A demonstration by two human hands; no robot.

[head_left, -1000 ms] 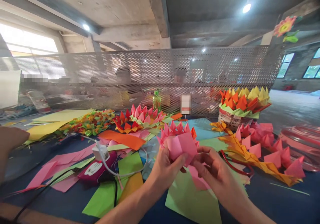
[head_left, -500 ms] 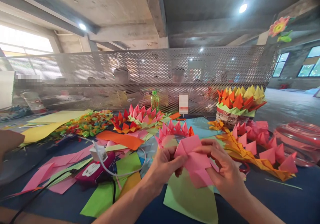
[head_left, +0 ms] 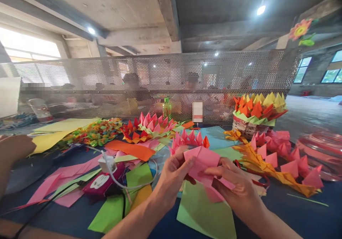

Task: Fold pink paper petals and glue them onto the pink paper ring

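Observation:
A sheet of pink paper [head_left: 201, 162], partly folded, is held up between my two hands over the table. My left hand [head_left: 175, 169] pinches its left edge between thumb and fingers. On the other side, my right hand [head_left: 232, 182] grips the lower right part, the fingers lying across a fold. Below them lies a light green paper sheet [head_left: 205, 210], with a piece of pink paper partly over its top edge. Just behind the hands stands a row of pink folded-paper points [head_left: 191, 139]. Red-handled scissors [head_left: 263, 180] lie partly hidden beyond my right hand.
Pink and orange folded strips [head_left: 283, 164] lie at right, beside a clear container [head_left: 320, 153] and a basket of paper points [head_left: 251, 123]. At left are a purple power box [head_left: 104, 182] with cables, loose paper strips, and another person's hand [head_left: 18, 146]. A perforated metal screen [head_left: 107, 71] stands behind.
My right hand's fingers have shifted left across the pink paper, and its right flap is now folded in more. The other person's hand at left reaches farther into view.

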